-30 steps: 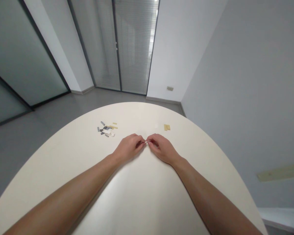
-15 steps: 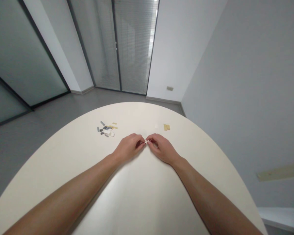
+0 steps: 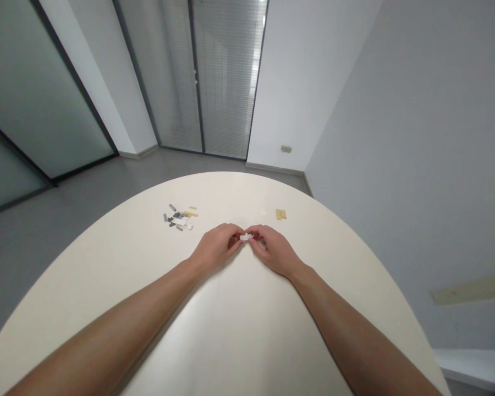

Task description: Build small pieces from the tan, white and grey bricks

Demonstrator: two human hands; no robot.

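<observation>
Both hands meet over the middle of the table, fingertips almost touching. Between them is a small white toy brick [image 3: 245, 237], partly covered by fingers, so its exact shape is hard to make out. My left hand [image 3: 220, 245] pinches its left end with thumb and fingers. On the other side, my right hand [image 3: 272, 248] is closed in a pinch at the right end. Beyond my left hand lies a loose pile of small toy bricks [image 3: 180, 219] in grey, black, white and yellow. Past my right hand sit tan brick plates [image 3: 280, 214], side by side.
The round white table [image 3: 231, 341] curves away with its far edge beyond the pieces. A glass partition with blinds [image 3: 226, 82] stands behind it. To the right is a plain grey wall [image 3: 429, 137], and grey floor [image 3: 140, 170] shows past the table.
The white brick shows more between my fingertips and appears turned. My fingers have shifted slightly around it. The pile and the tan plates have not moved.
</observation>
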